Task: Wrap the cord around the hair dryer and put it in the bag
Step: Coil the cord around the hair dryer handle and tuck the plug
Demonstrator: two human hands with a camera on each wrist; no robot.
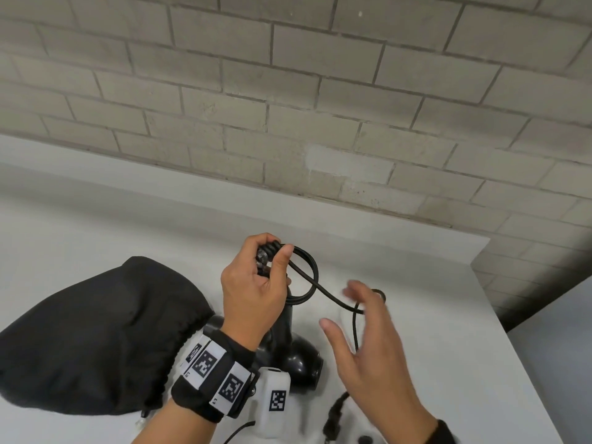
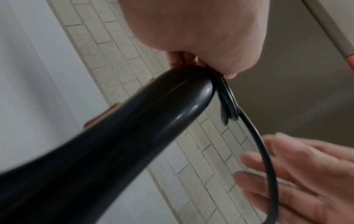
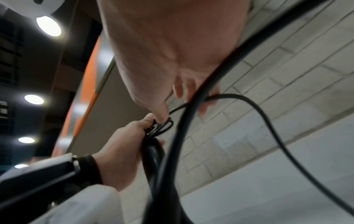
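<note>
My left hand point(image 1: 253, 293) grips the handle end of the black hair dryer point(image 1: 298, 357) above the white table point(image 1: 448, 315), fingers curled round the handle and the cord point(image 1: 312, 280) loops gathered there. My right hand point(image 1: 368, 341) is beside it, fingers spread and relaxed, the loose cord running across them. The black bag point(image 1: 89, 334) lies on the table, left of the dryer.
</note>
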